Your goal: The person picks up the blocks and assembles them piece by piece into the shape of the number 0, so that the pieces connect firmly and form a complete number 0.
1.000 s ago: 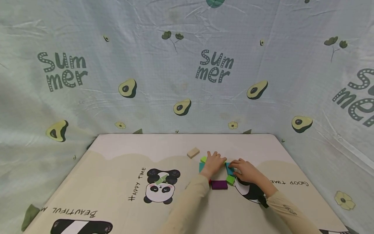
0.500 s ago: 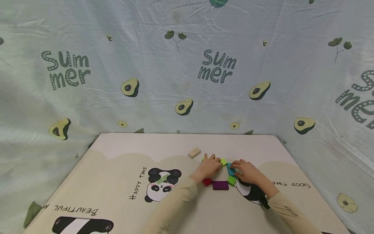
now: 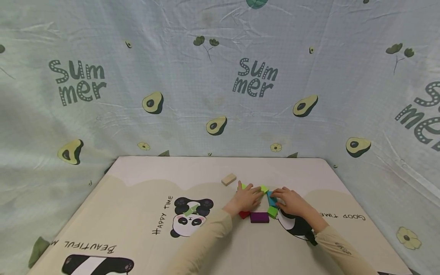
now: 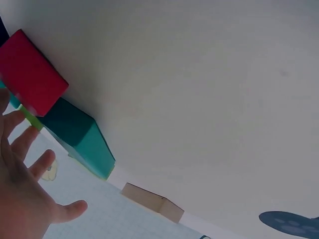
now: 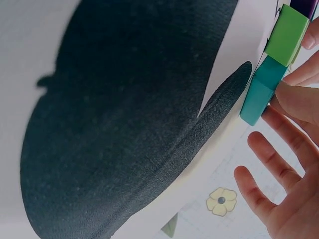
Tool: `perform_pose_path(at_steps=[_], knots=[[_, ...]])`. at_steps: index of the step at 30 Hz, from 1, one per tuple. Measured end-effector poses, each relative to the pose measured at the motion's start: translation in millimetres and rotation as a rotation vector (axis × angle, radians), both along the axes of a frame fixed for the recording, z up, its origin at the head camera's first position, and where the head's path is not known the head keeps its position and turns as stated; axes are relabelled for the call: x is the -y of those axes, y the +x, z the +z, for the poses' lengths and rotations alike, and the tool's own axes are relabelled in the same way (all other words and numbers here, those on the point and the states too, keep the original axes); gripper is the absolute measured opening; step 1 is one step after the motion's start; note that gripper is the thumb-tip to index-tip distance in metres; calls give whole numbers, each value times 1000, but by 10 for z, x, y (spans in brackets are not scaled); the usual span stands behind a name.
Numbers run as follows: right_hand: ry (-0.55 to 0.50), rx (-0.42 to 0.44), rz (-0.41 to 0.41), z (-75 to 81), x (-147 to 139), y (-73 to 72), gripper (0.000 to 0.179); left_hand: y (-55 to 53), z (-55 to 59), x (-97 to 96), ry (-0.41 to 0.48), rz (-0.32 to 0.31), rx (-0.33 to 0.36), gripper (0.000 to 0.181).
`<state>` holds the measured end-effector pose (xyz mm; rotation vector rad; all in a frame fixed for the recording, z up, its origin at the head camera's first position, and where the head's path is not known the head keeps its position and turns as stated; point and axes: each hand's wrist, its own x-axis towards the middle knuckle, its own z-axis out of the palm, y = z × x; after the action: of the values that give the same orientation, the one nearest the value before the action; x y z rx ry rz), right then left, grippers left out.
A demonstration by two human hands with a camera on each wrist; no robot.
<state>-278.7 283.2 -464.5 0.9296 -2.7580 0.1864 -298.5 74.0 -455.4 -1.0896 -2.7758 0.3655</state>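
Note:
In the head view my left hand (image 3: 246, 198) is over the left side of a ring of coloured blocks, fingers spread. The left wrist view shows its fingers beside a red block (image 4: 32, 72) and a teal block (image 4: 82, 139), with nothing visible in its grasp. My right hand (image 3: 291, 201) holds the right-hand teal block (image 5: 261, 89) between thumb and a finger partly hidden behind it; the other fingers stay loose. A green block (image 5: 287, 35) adjoins that teal block's end. A purple block (image 3: 259, 217) lies along the near side, and a lime block (image 3: 264, 189) at the far right corner.
A plain wooden block (image 3: 228, 179) lies apart, behind and left of the ring. All this is on a panda-printed table (image 3: 137, 214). A patterned curtain (image 3: 178, 133) rises behind the table's far edge.
My left hand has drawn back slightly toward the left and nearer side, uncovering the lime block at the far right corner. My right hand stays at its teal block.

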Motion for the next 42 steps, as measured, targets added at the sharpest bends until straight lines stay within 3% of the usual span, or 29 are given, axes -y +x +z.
perform_pose_path(at_steps=[3,17,31,37,42], knots=[[28,42,-35,44,21,27,26,8,18,-39,17,23,26,43],[22,25,-22,69,24,50,26,-23,-2,-183,33,82,63,43],[26,40,-13,94,20,29,26,-54,23,-195,39,76,40,42],[22,48,-22,97,27,27,25,-116,27,-138,117,41,13,39],[15,49,-24,89,27,28,25,-201,86,49,175,17,-2,40]])
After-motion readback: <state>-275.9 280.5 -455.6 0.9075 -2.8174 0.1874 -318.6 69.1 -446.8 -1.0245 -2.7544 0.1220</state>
